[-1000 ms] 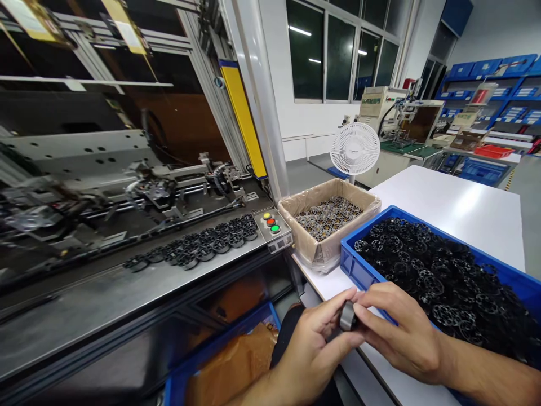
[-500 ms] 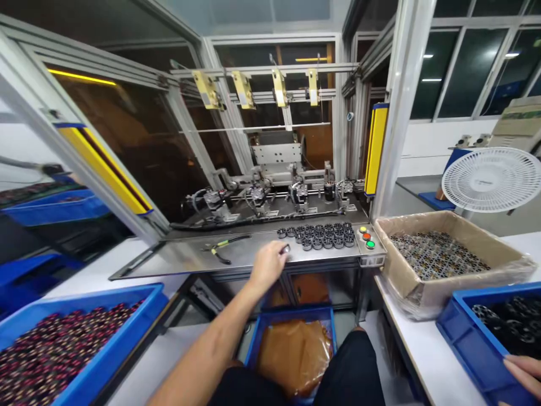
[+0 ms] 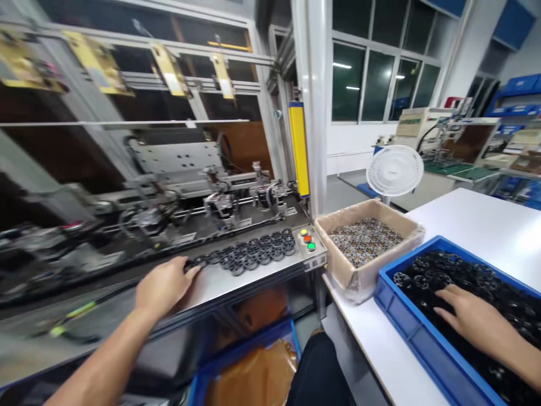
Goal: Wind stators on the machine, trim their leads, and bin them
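Observation:
My left hand [image 3: 164,287] is at the left end of the rows of black round parts [image 3: 257,251] on the metal ledge [image 3: 211,287]. Its thumb and fingers close around a dark part at the end of the row. Over on the right, my right hand [image 3: 469,316] reaches into a blue bin [image 3: 416,332] of black wheel-like parts [image 3: 477,273]. Its thumb and forefinger are apart, with the fingertips among the parts; whether it grips one is hidden.
A cardboard box [image 3: 344,270] of small metallic parts stands beside the button panel [image 3: 307,239]. Behind it is a white fan [image 3: 395,171]. Pliers [image 3: 76,316] lie left on the ledge, below the machine fixtures. A lower bin [image 3: 253,375] holds brown sheeting.
The view has turned to the right. My left hand has moved onto the end of the row of black parts. My right hand has come from the bin's edge to among its parts.

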`<action>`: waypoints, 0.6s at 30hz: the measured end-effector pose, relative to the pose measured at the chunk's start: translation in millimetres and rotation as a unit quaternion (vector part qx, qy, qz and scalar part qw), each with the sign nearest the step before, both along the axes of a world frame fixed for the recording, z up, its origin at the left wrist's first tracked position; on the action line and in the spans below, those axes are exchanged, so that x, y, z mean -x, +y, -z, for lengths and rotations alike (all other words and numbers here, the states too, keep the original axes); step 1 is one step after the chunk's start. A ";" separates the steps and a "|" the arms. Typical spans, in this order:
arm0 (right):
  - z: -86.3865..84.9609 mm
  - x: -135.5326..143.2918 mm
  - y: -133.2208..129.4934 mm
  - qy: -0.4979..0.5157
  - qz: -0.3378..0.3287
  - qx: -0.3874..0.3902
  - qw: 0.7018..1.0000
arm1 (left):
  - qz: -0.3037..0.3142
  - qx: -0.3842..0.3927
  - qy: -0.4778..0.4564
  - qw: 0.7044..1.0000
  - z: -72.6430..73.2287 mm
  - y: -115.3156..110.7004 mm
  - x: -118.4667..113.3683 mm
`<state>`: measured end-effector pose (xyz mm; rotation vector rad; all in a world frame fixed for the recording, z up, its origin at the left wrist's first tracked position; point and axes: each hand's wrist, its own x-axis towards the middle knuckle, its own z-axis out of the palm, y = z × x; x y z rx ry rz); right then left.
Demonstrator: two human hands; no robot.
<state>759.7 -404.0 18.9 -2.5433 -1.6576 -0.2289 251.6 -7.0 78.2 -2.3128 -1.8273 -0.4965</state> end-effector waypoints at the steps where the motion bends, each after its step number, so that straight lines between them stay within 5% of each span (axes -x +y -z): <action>1: 1.6 1.8 1.6 0.011 0.006 0.037 0.999 | 0.024 -0.019 0.001 1.000 -7.4 -2.4 -15.5; 3: 2.8 8.0 5.5 0.022 0.009 0.080 0.996 | 0.097 -0.050 0.003 0.994 -22.2 -9.5 -64.0; 6: 0.9 15.6 9.2 0.025 0.002 0.108 0.994 | 0.269 -0.026 0.036 0.962 -35.7 -25.8 -173.0; 11: 5.7 11.0 3.1 0.032 -0.004 0.102 0.994 | 0.461 0.108 0.133 0.871 -16.5 -59.5 -351.0; 14: 14.9 5.8 -3.5 0.000 0.017 0.070 0.997 | 0.487 0.163 0.177 0.840 7.1 -74.2 -404.1; 18: 17.9 0.6 -8.6 0.000 0.017 0.059 0.998 | 0.479 0.214 0.227 0.821 31.7 -77.5 -421.8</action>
